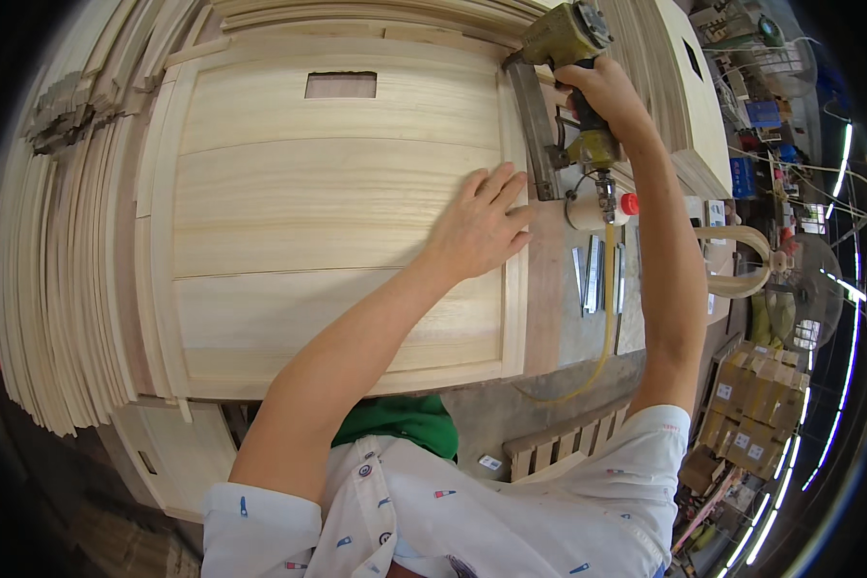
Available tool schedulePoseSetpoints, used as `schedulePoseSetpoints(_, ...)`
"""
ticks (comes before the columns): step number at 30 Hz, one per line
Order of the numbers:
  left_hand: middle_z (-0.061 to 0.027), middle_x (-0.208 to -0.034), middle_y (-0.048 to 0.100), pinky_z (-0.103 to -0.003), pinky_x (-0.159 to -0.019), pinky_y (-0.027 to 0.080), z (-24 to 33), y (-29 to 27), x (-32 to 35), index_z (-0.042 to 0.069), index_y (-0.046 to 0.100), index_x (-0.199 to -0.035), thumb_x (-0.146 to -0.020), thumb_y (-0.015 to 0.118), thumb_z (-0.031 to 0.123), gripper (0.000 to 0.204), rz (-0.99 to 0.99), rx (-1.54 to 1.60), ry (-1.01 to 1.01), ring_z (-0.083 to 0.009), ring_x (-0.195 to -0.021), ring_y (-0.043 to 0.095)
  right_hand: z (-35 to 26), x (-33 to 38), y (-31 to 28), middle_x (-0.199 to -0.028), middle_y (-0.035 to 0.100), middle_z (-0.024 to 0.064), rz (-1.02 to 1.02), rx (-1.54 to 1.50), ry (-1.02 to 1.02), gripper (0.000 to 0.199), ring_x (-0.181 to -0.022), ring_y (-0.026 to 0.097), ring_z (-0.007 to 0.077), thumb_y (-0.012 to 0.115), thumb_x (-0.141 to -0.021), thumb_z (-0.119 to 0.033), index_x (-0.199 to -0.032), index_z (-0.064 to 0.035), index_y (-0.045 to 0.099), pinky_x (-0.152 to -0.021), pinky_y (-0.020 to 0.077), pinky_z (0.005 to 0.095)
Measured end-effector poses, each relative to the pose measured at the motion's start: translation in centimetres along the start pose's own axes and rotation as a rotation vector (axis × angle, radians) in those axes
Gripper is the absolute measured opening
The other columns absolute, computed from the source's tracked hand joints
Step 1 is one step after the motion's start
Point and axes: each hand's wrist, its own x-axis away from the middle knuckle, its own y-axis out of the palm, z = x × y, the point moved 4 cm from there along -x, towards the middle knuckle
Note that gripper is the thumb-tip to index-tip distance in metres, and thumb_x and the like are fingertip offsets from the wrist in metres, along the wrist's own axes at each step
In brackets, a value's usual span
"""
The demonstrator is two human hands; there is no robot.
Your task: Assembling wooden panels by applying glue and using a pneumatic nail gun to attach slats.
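A pale wooden panel (328, 193) with a rectangular cutout near its far edge lies flat on the bench, edged by wooden strips. My left hand (482, 220) rests flat on its right part, fingers apart, by the right-hand strip (514, 318). In my right hand (607, 94) is a yellow-green pneumatic nail gun (555, 39), gripped by its handle. The gun's long magazine reaches toward me along the panel's right edge, and its nose is near the far right corner. A yellow air hose (608, 308) runs from its fitting. What the nose touches is hidden.
Stacked wooden strips (63, 289) line the left side. To the right are a white bottle with a red cap (629, 203), strips of nails (592, 275) and a curved wooden piece (756, 260). Cardboard boxes (756, 400) and a slatted pallet (568, 441) stand lower down.
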Motion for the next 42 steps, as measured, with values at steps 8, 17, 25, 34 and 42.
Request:
schedulePoseSetpoints(8,-0.0167,-0.132,0.054,-0.050,-0.101,0.037,-0.8,1.1,0.7,0.015,0.069,-0.108,-0.086,0.060,0.037,0.032,-0.064,-0.094,0.065,-0.0331,-0.130,0.043,-1.2,15.8,-2.6,-0.064,0.058,0.0046,0.077,0.020,0.114,0.028,-0.053,0.057,0.0117,0.066,-0.082,-0.026,-0.084,0.0016,0.062,-0.050,0.0453,0.0270)
schedulePoseSetpoints(17,-0.0168,-0.116,0.057,-0.043,-0.095,0.039,6.2,-1.6,6.4,0.008,0.066,-0.112,-0.083,0.066,0.015,0.030,-0.231,0.116,0.017,-0.0326,-0.112,0.052,6.7,34.2,-0.3,-0.058,0.058,0.0061,0.109,-0.156,0.359,0.025,-0.048,0.056,0.0129,0.068,-0.081,-0.019,-0.083,0.0050,0.060,-0.047,0.0441,0.0283)
schedulePoseSetpoints(25,-0.0086,-0.098,0.059,-0.040,-0.084,0.041,13.2,-3.8,11.9,0.004,0.065,-0.107,-0.076,0.073,0.011,0.033,-0.268,0.191,0.019,-0.0280,-0.092,0.054,8.9,37.1,1.0,-0.056,0.057,0.0072,0.121,-0.169,0.260,0.026,-0.048,0.056,0.0124,0.065,-0.081,-0.020,-0.079,0.0057,0.058,-0.047,0.0438,0.0287)
schedulePoseSetpoints(34,-0.0099,-0.092,0.060,-0.038,-0.079,0.046,13.1,-3.0,12.0,0.003,0.067,-0.101,-0.073,0.075,0.008,0.030,-0.182,0.110,0.086,-0.0284,-0.088,0.055,9.2,37.1,1.3,-0.058,0.057,0.0049,0.115,-0.095,0.199,0.027,-0.048,0.055,0.0107,0.065,-0.084,-0.022,-0.080,0.0040,0.058,-0.046,0.0429,0.0265)
schedulePoseSetpoints(42,-0.0113,-0.089,0.059,-0.038,-0.076,0.048,12.9,-2.8,11.9,0.001,0.068,-0.099,-0.071,0.075,0.005,0.029,-0.148,0.160,0.087,-0.0289,-0.086,0.056,8.7,37.2,1.4,-0.059,0.057,0.0055,0.131,-0.106,0.206,0.028,-0.050,0.056,0.0110,0.066,-0.084,-0.022,-0.085,0.0046,0.057,-0.046,0.0439,0.0264)
